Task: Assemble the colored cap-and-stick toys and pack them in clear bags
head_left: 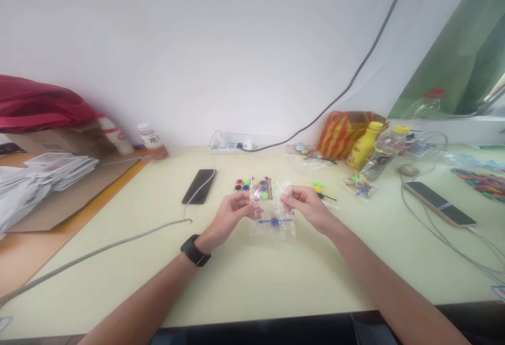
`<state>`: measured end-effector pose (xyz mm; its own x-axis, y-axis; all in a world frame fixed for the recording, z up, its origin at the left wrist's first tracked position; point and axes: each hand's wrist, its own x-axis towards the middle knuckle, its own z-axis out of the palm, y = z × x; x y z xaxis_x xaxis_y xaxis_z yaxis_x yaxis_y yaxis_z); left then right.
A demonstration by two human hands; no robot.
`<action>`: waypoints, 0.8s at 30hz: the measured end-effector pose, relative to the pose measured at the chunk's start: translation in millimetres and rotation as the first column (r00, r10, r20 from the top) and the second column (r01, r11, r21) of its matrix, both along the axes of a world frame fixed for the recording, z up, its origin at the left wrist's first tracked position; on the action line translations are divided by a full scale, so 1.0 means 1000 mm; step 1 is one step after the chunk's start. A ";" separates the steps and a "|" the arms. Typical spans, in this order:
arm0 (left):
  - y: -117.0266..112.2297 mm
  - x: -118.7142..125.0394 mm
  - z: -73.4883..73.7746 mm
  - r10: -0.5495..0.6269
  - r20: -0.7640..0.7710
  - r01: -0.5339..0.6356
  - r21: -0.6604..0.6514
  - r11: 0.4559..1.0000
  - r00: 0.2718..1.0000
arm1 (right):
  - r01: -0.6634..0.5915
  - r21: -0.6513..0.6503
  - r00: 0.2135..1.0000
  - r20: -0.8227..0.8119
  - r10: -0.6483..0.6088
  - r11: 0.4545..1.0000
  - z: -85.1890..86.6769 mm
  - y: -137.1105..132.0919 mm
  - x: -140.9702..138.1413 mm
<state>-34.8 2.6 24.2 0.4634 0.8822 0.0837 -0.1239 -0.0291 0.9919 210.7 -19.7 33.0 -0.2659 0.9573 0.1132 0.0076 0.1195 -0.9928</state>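
Observation:
Both my hands hold a small clear plastic bag (272,217) above the pale table (276,276), near its middle. My left hand (232,212), with a black watch on the wrist, pinches the bag's left upper corner. My right hand (305,204) pinches its right upper corner. Inside the bag lies a blue stick piece with a round hub (275,221), plus small pink bits near my left fingers. Just behind the bag sits a set of small coloured discs and sticks (254,187).
A black phone (198,186) on a white cable lies to the left, a second phone (440,204) to the right. A power strip (231,146), bottles, a yellow bottle (363,146), an orange striped bag (341,132) and toy packets line the back. Stacked white packets (35,176) sit far left.

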 end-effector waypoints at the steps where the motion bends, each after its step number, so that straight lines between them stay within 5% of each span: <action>1: 0.000 0.000 0.001 -0.028 0.004 0.028 0.012 1.000 1.000 | -0.043 -0.020 0.999 0.024 0.044 0.999 0.001 -0.001 0.000; 7: -0.002 0.000 -0.002 -0.135 -0.095 0.135 -0.004 0.991 0.986 | -0.314 -0.164 0.942 0.070 0.329 0.935 0.003 -0.009 -0.004; 12: 0.004 -0.001 -0.005 0.122 0.037 -0.123 0.027 0.992 0.992 | -0.364 -0.200 0.923 0.052 0.381 0.910 0.005 -0.007 0.004; 17: 0.011 -0.004 0.001 0.336 0.186 -0.337 -0.023 0.941 0.923 | -0.028 -0.092 0.998 -0.052 0.023 0.995 0.005 0.006 0.017; 20: 0.011 -0.004 0.002 0.339 0.202 -0.335 -0.059 0.941 0.919 | 0.227 -0.060 0.965 -0.117 -0.232 0.972 0.002 0.014 0.023; 24: 0.011 -0.003 -0.003 0.269 0.100 -0.266 -0.041 0.963 0.958 | 0.288 -0.088 0.940 -0.164 -0.299 0.954 0.001 0.017 0.025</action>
